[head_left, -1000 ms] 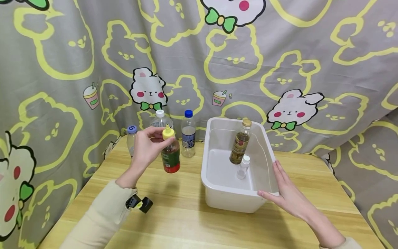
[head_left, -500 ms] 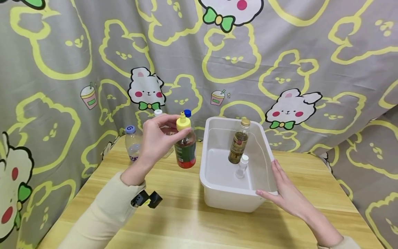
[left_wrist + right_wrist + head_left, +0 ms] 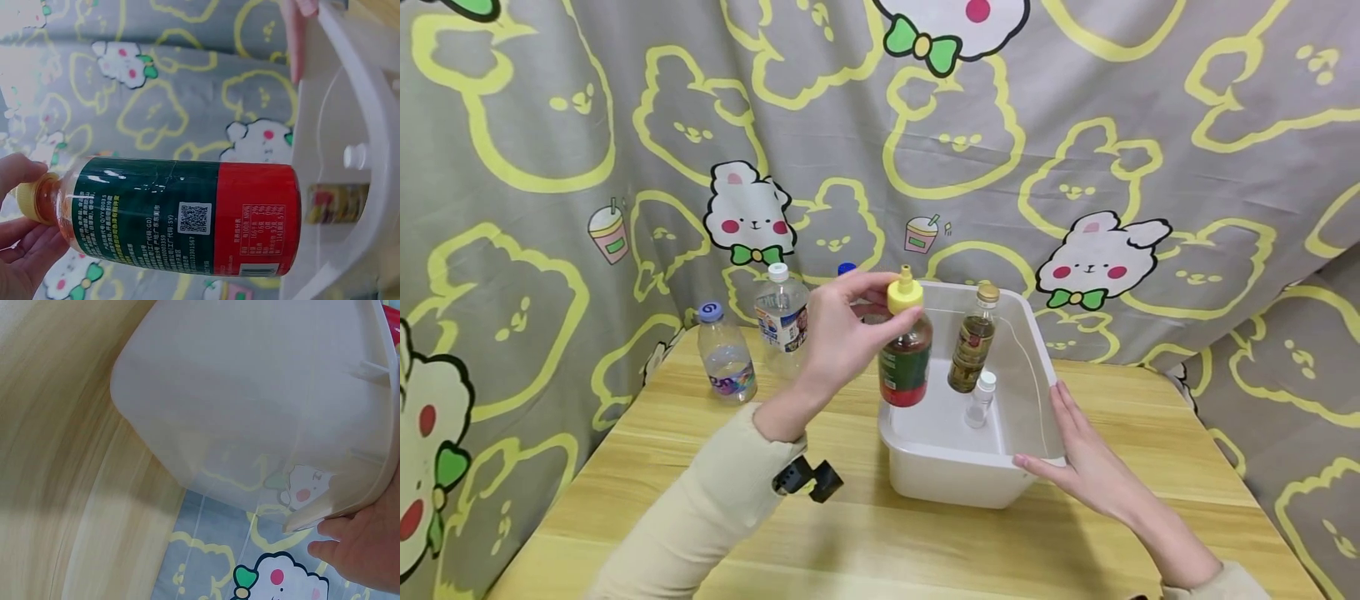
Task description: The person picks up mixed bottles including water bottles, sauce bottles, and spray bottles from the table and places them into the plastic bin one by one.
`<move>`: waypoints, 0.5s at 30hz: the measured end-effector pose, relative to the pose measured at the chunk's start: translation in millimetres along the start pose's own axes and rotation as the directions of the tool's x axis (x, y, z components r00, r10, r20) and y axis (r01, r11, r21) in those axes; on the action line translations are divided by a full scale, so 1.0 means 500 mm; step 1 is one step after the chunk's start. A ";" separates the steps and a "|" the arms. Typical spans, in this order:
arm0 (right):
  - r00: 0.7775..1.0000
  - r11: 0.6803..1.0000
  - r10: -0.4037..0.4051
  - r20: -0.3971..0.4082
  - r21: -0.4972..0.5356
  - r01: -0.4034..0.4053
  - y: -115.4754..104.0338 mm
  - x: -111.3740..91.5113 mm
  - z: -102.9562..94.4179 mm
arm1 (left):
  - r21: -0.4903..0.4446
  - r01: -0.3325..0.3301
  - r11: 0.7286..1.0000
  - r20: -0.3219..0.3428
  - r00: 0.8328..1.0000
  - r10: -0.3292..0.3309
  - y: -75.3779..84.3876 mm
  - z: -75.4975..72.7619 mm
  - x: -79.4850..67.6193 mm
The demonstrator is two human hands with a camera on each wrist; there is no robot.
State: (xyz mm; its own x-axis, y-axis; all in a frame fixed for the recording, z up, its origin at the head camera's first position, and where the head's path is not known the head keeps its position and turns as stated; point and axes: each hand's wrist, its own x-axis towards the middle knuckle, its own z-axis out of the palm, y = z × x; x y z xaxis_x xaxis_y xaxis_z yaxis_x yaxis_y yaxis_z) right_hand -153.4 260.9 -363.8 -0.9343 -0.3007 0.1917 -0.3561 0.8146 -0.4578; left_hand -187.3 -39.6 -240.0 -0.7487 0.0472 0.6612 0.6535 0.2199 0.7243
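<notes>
My left hand (image 3: pixel 842 337) pinches a squeeze sauce bottle (image 3: pixel 904 371) near its yellow nozzle cap, keeping it upright above the left rim of the white plastic bin (image 3: pixel 951 483). In the left wrist view the bottle's green and red label (image 3: pixel 256 206) faces the camera. My right hand (image 3: pixel 1093 467) rests at the bin's near right corner, fingers straight along the outer side and thumb on the front rim. Inside the bin are a brown-liquid bottle with a gold cap (image 3: pixel 972 350) and a small clear bottle with a white cap (image 3: pixel 981 404).
On the wooden table (image 3: pixel 760 533), left of the bin, stand a clear bottle with a purple cap (image 3: pixel 727 358) and a larger white-capped one (image 3: pixel 781 325). Behind my left hand shows a blue cap (image 3: pixel 847 269), its bottle mostly hidden. A patterned curtain (image 3: pixel 850 125) hangs behind.
My left hand has carried the sauce bottle rightward, from in front of the standing bottles to the bin's left rim. My right hand has stayed on the bin.
</notes>
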 end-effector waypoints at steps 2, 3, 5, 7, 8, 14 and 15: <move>1.000 1.000 0.002 0.003 -0.001 -0.002 0.001 0.000 0.001 | -0.008 0.011 1.000 0.014 1.000 -0.011 -0.004 0.018 -0.002; 1.000 1.000 0.003 0.005 -0.003 -0.003 0.001 0.000 0.002 | -0.010 0.017 1.000 0.022 1.000 -0.017 -0.006 0.026 -0.002; 1.000 1.000 0.004 0.006 -0.001 -0.004 0.001 0.001 0.002 | -0.011 0.030 0.999 0.042 0.999 -0.029 -0.011 0.043 -0.004; 1.000 1.000 0.005 0.008 -0.002 -0.005 0.001 0.001 0.002 | -0.012 0.043 0.999 0.065 0.997 -0.042 -0.018 0.059 -0.006; 1.000 1.000 0.006 0.007 -0.004 -0.006 0.001 0.001 0.002 | -0.011 0.054 0.998 0.075 0.996 -0.053 -0.022 0.068 -0.007; 1.000 1.000 0.011 0.010 -0.008 -0.011 -0.004 0.001 -0.002 | 0.024 0.119 0.993 0.131 0.984 -0.121 -0.048 0.117 -0.015; 1.000 1.000 0.011 0.010 -0.008 -0.011 -0.004 0.001 -0.003 | 0.036 0.122 0.992 0.141 0.982 -0.126 -0.051 0.126 -0.016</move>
State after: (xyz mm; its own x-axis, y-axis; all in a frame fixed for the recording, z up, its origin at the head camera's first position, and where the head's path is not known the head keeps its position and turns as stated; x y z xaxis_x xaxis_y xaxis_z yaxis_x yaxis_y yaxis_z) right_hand -153.2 259.7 -361.4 -0.9384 -0.2965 0.1775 -0.3453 0.8220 -0.4528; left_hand -205.0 15.5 -276.3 -0.8331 0.1565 0.5306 0.5530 0.2587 0.7920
